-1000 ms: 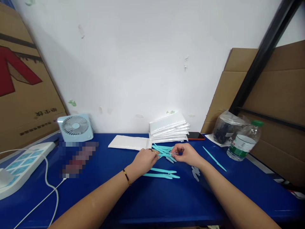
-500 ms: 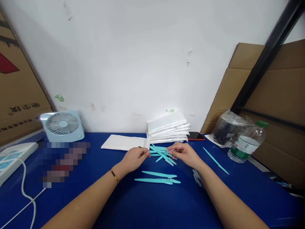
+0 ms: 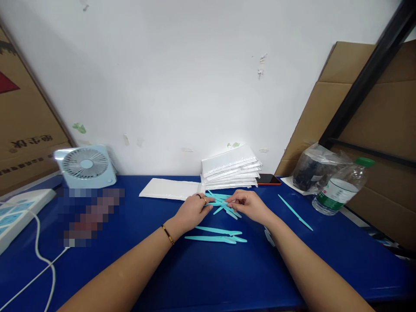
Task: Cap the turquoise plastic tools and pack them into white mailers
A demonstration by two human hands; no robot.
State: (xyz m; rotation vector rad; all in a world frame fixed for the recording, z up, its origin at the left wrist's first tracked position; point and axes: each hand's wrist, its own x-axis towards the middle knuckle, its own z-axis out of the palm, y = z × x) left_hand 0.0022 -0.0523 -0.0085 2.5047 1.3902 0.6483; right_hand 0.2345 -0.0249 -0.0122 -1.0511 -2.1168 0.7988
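A loose crossed pile of turquoise eyebrow razors (image 3: 222,208) lies on the blue table between my hands. My left hand (image 3: 195,211) is closed, its fingertips on the handle of a razor at the pile's left side. From the right, my right hand (image 3: 248,206) pinches the other end of what looks like the same razor; its tip is hidden by my fingers. Nearer to me lie several more turquoise razors (image 3: 211,238), side by side. A single razor (image 3: 295,212) rests apart on the right. Clear plastic caps (image 3: 269,237) show partly beside my right forearm.
Behind the pile stand stacked white packets (image 3: 229,167), with one flat white packet (image 3: 169,189) to their left. A phone (image 3: 268,179), a bagged dark item (image 3: 307,173) and a water bottle (image 3: 338,190) are at right. A fan (image 3: 86,167) and power strip (image 3: 24,212) stand left.
My left hand has moved right, onto the razor pile, closer to my right hand. My right hand stays at the pile's right side. The view has shifted slightly.
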